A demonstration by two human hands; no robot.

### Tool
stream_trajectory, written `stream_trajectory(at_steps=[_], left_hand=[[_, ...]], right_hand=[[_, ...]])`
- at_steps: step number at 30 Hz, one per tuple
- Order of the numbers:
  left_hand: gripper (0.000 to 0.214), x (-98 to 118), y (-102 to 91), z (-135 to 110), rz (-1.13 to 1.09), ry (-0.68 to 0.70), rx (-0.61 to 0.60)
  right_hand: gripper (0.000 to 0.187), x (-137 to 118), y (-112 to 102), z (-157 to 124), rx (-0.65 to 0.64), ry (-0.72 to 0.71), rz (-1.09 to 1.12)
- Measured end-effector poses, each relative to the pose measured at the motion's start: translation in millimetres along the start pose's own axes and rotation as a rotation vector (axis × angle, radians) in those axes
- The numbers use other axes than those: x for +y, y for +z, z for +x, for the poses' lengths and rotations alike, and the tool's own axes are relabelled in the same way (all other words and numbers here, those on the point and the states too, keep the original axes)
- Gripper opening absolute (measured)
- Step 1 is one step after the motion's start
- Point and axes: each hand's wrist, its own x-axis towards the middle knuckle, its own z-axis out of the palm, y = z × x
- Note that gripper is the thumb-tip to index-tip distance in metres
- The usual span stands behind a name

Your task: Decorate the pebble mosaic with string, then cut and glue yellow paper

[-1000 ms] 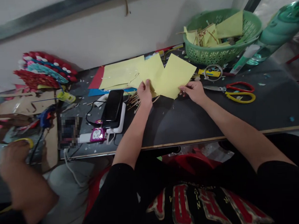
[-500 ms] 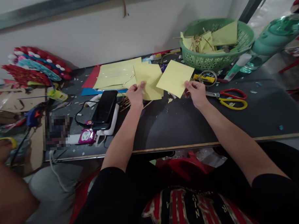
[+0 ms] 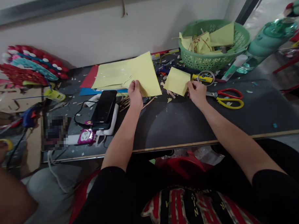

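Note:
My left hand (image 3: pixel 136 94) pinches the lower left part of a large sheet of yellow paper (image 3: pixel 146 73), which is tilted up off the table. Between the fingertips of my right hand (image 3: pixel 197 93) is the right corner of a smaller, squarish piece of yellow paper (image 3: pixel 177 81). The two papers are apart, with a narrow gap between them. Red-and-yellow-handled scissors (image 3: pixel 228 97) lie right of my right hand. Behind my left hand a stack of yellow sheets (image 3: pixel 111 72) rests over red and blue paper.
A green basket (image 3: pixel 211 60) holding paper scraps stands at the back right, beside a green bottle (image 3: pixel 265 44). A phone (image 3: pixel 104 107) lies on a white power bank at left. A blue glue gun (image 3: pixel 32 114) and a co-worker's arm (image 3: pixel 10 192) are farther left.
The large sheet in my left hand has turned and risen, now showing more of its face. The smaller piece in my right hand has come down and tilted flatter. Both hands keep their grip.

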Motion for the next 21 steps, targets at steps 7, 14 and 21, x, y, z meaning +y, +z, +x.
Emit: stream_trajectory(at_steps=[7,14,21], left_hand=[[0.044,-4.9,-2.2,3.1,-0.106,-0.077,-0.060],[0.026,4.0,12.1,-9.4,-0.158,-0.313,-0.248],[0.023,7.1,24.0,-29.8,-0.066,-0.309,-0.284]], right_hand=[[0.032,-26.2,-78.9,20.4,-0.209,-0.302,-0.634],[0.037,10.4,-162.7,23.1,-0.677,0.175,-1.349],[0.054,44.9,-170.3,-3.2,-0.670,0.071,-1.333]])
